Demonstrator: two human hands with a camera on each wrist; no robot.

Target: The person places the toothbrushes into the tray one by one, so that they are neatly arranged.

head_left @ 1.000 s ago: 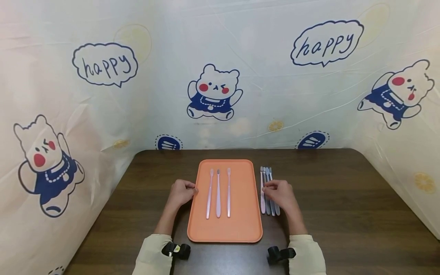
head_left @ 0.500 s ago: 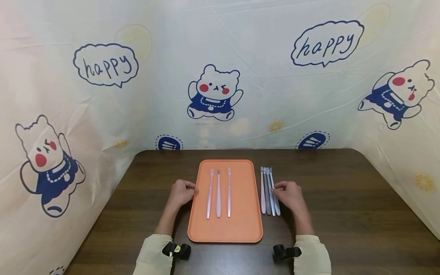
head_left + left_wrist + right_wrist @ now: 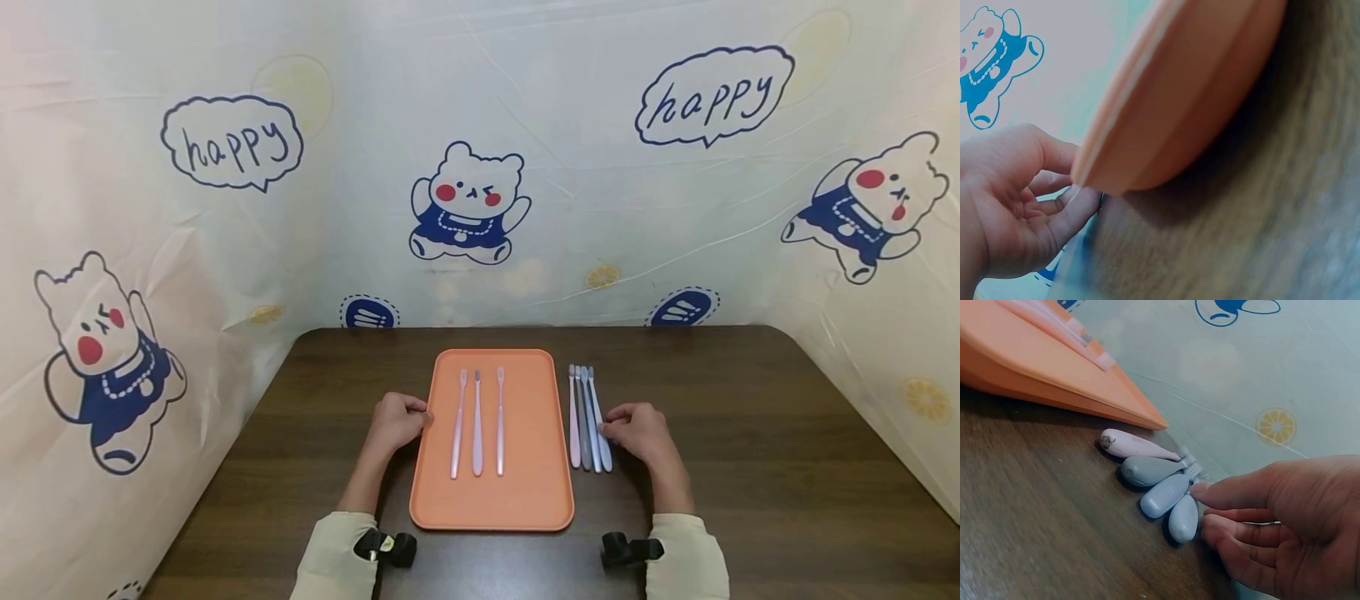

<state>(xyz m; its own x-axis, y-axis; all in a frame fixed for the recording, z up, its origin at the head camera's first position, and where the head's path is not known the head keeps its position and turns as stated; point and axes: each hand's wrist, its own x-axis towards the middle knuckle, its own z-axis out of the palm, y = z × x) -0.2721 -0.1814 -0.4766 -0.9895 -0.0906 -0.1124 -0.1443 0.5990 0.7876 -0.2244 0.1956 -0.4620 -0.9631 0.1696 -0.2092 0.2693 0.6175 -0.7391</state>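
Observation:
In the head view an orange tray [image 3: 491, 507] lies on the table with three toothbrushes on it: a thin pink one [image 3: 457, 429], a lilac one [image 3: 477, 433] and another pink one [image 3: 500, 425]. My left hand [image 3: 397, 419] pinches the tray's left rim between thumb and fingers. Right of the tray several toothbrushes lie side by side: pink [image 3: 1135, 445], grey-green [image 3: 1150, 470], blue [image 3: 1165, 497] and pale blue [image 3: 1184, 519]. My right hand [image 3: 637, 429] is beside the rightmost, pale blue one, thumb tip at its neck, fingers loosely bent with a gap below the thumb.
The dark wooden table [image 3: 757, 467] extends on both sides of the tray. Behind it and at both sides hangs a pale curtain [image 3: 570, 208] with printed bears and speech bubbles. Black camera mounts [image 3: 386, 547] sit at both cuffs.
My right hand has slid rightward across the toothbrushes, from the pink one to the rightmost, and slightly towards me. The left hand and the tray have stayed in place.

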